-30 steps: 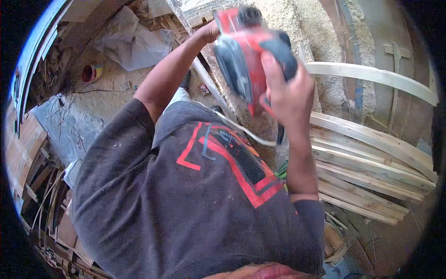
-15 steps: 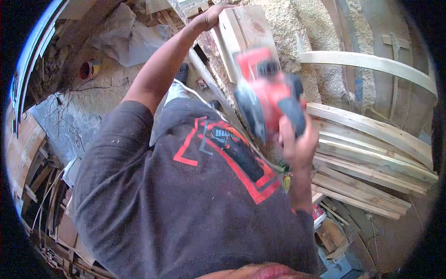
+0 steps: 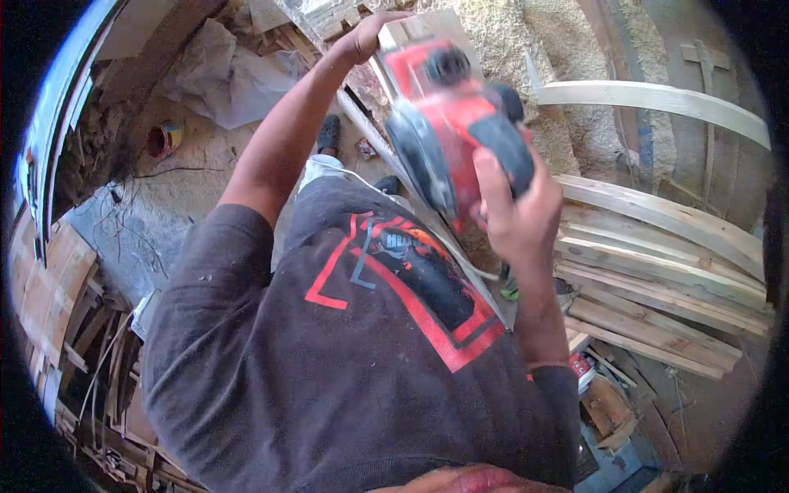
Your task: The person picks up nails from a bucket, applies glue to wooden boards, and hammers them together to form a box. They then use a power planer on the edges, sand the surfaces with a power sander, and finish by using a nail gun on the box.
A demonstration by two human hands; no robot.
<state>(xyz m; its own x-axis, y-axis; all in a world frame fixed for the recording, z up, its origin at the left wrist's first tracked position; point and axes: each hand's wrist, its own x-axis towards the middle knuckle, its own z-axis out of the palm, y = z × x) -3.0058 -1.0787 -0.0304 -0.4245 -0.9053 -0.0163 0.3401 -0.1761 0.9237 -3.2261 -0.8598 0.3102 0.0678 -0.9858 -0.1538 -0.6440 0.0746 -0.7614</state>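
A red and black electric hand planer (image 3: 450, 135) lies along a pale wooden beam (image 3: 450, 25) and covers most of it. My right hand (image 3: 519, 205) is wrapped round the planer's rear handle, with the thumb on top. At the top of the view, my left hand (image 3: 376, 34) grips the far end of the beam from its left side. Its fingers are partly hidden by the wood. The planer is slightly blurred by motion.
Long planks (image 3: 657, 271) are stacked at the right, with one curved strip (image 3: 657, 97) above them. Heaped shavings (image 3: 567, 49) lie behind the beam. A bucket (image 3: 164, 140), plastic sheeting (image 3: 238, 74) and scrap wood (image 3: 57, 296) are at the left. A wooden box (image 3: 608, 411) stands lower right.
My right hand has pushed the planer away from me, up along the beam toward its far end. The left hand stays on the beam's end.
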